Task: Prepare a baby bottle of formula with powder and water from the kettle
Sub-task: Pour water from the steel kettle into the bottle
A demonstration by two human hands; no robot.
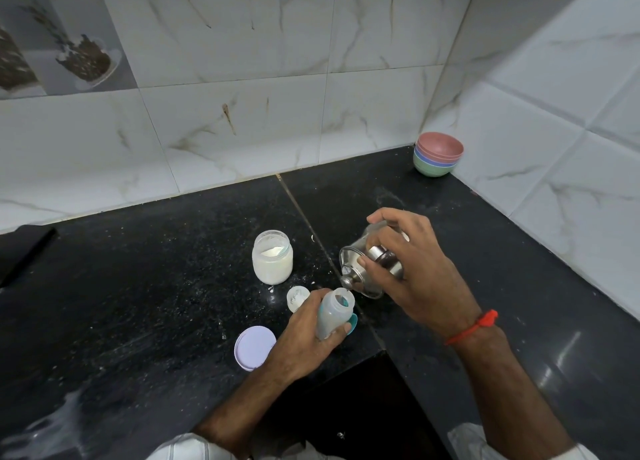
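Note:
My left hand (304,338) grips a small translucent baby bottle (334,312), tilted with its open mouth toward the kettle. My right hand (412,269) holds a small steel kettle (360,269) by its top, tipped to the left so its spout sits right at the bottle's mouth. An open glass jar of white powder (272,257) stands on the black counter (138,304) just left of the kettle. A small white cap (297,297) lies beside my left hand. Under the bottle a teal piece (353,323) peeks out.
A lilac jar lid (254,348) lies flat near the counter's front edge. Stacked coloured bowls (438,153) sit in the far right corner by the tiled walls. A dark flat object (24,248) lies at the far left. White powder specks dot the counter.

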